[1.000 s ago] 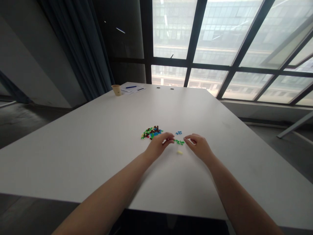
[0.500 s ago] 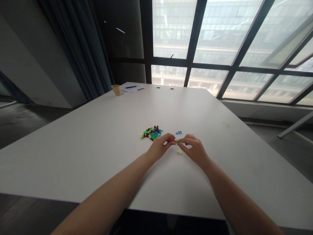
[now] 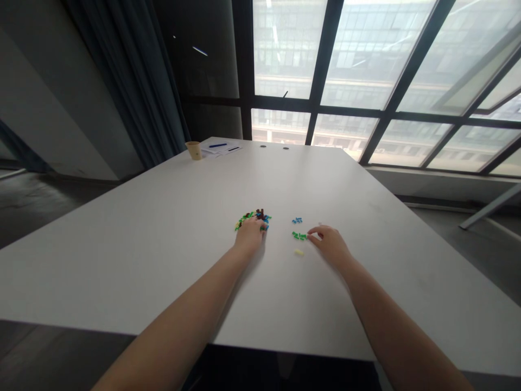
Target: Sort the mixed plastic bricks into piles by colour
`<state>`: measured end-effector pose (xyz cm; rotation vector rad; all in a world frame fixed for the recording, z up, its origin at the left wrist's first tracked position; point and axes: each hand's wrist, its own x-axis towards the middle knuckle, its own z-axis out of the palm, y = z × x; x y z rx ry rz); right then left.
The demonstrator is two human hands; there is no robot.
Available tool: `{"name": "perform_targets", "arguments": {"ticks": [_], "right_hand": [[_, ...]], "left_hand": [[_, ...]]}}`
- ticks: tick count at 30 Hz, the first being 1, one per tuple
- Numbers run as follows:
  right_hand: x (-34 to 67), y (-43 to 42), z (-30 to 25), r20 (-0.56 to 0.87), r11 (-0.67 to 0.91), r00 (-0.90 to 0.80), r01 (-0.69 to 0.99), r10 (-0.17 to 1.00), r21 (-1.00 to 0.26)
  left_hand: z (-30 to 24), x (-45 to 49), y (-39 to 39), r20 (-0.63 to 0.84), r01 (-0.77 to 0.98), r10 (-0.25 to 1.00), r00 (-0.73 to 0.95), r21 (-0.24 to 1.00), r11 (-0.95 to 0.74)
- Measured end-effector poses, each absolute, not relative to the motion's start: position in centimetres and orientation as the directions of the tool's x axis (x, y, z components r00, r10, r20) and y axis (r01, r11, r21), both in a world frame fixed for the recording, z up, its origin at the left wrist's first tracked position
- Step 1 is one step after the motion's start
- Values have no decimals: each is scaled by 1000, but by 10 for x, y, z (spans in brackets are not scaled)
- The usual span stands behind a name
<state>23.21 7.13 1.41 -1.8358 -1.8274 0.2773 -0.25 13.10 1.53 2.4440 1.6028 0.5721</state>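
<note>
My left hand [image 3: 250,232] is covering the multicoloured plastic-brick heap [image 3: 260,216], its grip hidden; my loosely open right fingers [image 3: 315,232] are resting just beside green bricks [image 3: 299,235], seemingly colour-sorted.

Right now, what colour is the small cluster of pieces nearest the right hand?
Green; the pieces show best in the head view.

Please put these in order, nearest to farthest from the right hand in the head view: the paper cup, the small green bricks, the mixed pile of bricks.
From the right hand:
1. Small green bricks: just left of the fingertips.
2. Mixed pile of bricks: farther left, partly covered by the left hand.
3. Paper cup: far off to the left.
</note>
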Motion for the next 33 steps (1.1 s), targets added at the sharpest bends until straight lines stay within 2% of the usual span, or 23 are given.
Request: {"name": "perform_targets", "arguments": {"ticks": [4,7,14,21,33], "right_hand": [[244,70,26,329,-2,226,828,917,-561],[248,69,29,348,-37,290,813,891,-582],[238,70,22,301,13,197,818,933,-576],[237,70,21,286,26,174,813,942,-582],[232,68,26,275,33,155,817,949,-575]], "left_hand": [[14,-3,134,211,846,917,338,360,-394],[14,-2,135,217,833,913,345,378,-404],[16,-3,133,205,817,914,350,410,-405],[16,-2,134,192,808,905,379,408,-425],[15,-1,134,204,832,881,426,295,-471]]}}
